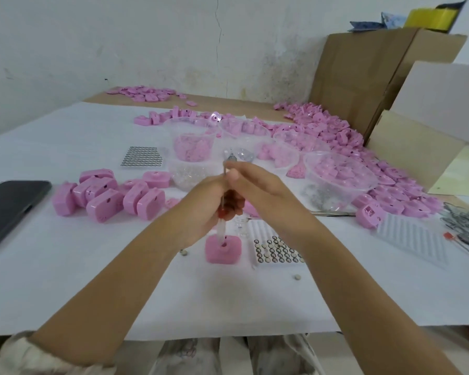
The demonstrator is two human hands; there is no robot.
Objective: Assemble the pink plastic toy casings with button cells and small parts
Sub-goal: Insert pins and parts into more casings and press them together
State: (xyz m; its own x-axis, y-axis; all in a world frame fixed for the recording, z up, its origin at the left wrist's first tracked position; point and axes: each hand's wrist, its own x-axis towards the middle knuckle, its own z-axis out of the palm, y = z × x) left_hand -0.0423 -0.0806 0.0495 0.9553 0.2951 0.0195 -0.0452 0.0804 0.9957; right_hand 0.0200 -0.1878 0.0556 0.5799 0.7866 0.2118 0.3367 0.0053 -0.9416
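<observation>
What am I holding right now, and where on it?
A slim tool, upright over a pink casing: left hand grips its red middle, right hand pinches the thin metal shaft above.

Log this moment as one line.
left hand: grips tool | right hand: holds tool upper part | tool: upright, lower end in pink casing hole | button-cell tray: beside casing, right

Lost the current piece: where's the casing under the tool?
Head view, centre: the pink casing sits under the tool in the left hand, button-cell tray at its right.
</observation>
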